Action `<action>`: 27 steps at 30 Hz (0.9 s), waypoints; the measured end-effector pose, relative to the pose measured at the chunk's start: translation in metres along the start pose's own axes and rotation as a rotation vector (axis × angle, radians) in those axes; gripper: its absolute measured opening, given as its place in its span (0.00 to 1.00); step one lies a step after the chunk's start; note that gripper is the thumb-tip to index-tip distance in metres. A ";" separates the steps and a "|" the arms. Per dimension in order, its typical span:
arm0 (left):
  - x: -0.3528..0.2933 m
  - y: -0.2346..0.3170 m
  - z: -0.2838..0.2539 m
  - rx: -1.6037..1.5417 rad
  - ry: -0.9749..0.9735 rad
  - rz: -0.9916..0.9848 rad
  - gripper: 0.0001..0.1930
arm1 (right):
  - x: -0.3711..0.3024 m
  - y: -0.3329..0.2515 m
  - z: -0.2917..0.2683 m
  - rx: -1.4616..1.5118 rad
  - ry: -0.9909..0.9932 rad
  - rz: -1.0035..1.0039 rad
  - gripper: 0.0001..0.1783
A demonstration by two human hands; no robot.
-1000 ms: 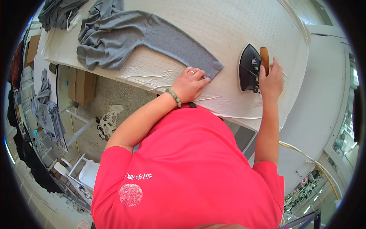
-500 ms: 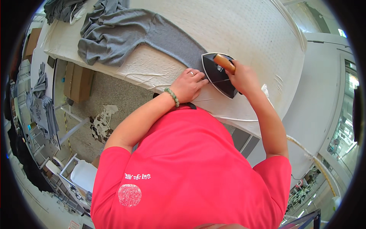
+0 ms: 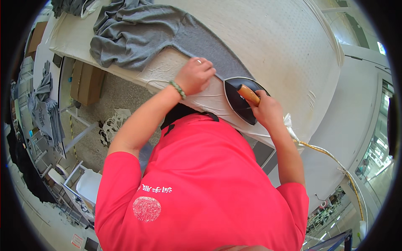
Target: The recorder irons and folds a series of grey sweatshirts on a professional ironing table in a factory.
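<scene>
A grey knit garment (image 3: 130,37) lies on the padded white ironing table (image 3: 268,37), bunched at the left. One sleeve (image 3: 209,46) stretches flat toward the right. Over the sleeve's end rests a black iron (image 3: 236,102) with a light rim and a wooden handle. My right hand (image 3: 268,109) is closed round that handle. My left hand (image 3: 195,76), with a green bead bracelet (image 3: 178,90) at the wrist, is at the sleeve's near edge. Its fingers are curled together, and whatever they may hold is hidden.
A yellow-and-white hose and cord (image 3: 331,154) trail from near the iron past the table's right edge. More grey cloth (image 3: 69,6) lies at the far left. Below the table are a cardboard box (image 3: 88,85) and a pile of white scraps (image 3: 115,123). Grey garments (image 3: 48,119) hang at left.
My left hand has moved left and farther away from me, off the iron's near side. The iron, in my right hand, is slightly nearer me, and the sleeve appears farther right.
</scene>
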State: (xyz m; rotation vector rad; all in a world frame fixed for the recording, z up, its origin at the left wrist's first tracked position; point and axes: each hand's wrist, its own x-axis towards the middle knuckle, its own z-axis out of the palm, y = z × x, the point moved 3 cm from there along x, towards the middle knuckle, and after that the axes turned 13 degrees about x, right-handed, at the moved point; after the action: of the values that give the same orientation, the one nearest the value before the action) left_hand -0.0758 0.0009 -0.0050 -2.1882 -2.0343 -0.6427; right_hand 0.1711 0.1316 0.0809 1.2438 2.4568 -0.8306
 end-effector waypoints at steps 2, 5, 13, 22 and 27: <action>-0.003 -0.030 -0.014 0.026 -0.023 0.007 0.14 | 0.009 -0.018 0.005 0.000 0.011 0.017 0.24; -0.012 -0.070 -0.034 0.072 -0.057 0.014 0.15 | 0.030 -0.052 0.013 0.007 -0.003 0.026 0.25; -0.033 -0.128 -0.061 0.123 -0.078 -0.032 0.16 | 0.096 -0.166 0.014 0.111 -0.191 0.045 0.29; -0.039 -0.196 -0.120 -0.125 -0.008 -0.391 0.12 | 0.144 -0.216 0.018 0.273 -0.042 0.165 0.29; -0.012 -0.256 -0.135 -0.065 0.055 -0.416 0.12 | 0.160 -0.202 0.006 0.289 0.050 0.265 0.26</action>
State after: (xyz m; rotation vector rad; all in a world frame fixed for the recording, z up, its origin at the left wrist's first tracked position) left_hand -0.3577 -0.0278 0.0574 -1.7588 -2.4923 -0.8051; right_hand -0.0861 0.1378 0.0762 1.6632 2.1954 -1.1158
